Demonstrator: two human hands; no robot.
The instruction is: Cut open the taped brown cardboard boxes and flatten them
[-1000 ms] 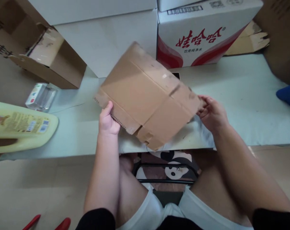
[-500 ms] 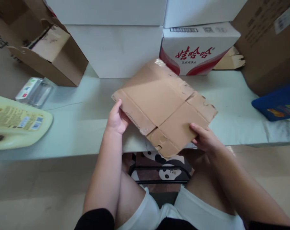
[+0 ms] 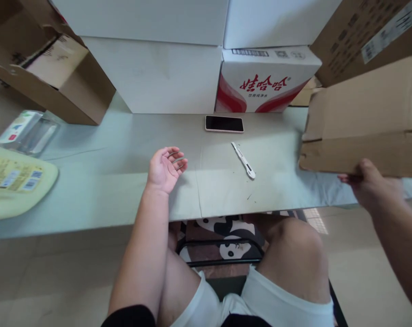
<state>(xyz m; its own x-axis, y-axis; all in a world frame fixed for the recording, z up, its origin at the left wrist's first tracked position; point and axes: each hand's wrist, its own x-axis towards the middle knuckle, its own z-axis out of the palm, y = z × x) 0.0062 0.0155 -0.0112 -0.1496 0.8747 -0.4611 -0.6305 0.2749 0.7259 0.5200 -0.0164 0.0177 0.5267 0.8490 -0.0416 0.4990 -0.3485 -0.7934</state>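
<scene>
娃哈哈 point(image 3: 264, 83) on red-and-white carton point(image 3: 267, 68), 饮用纯净水 point(image 3: 258, 95) in smaller characters beneath

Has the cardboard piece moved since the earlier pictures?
Yes, rightward: the cardboard piece was partly in front of the red-lettered box; now the right hand holds it mostly to that box's right.

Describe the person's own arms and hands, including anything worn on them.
The left hand and right hand are ungloved. The left forearm is bare up to a black sleeve at the lower edge; the right forearm is bare as far as it shows.
</scene>
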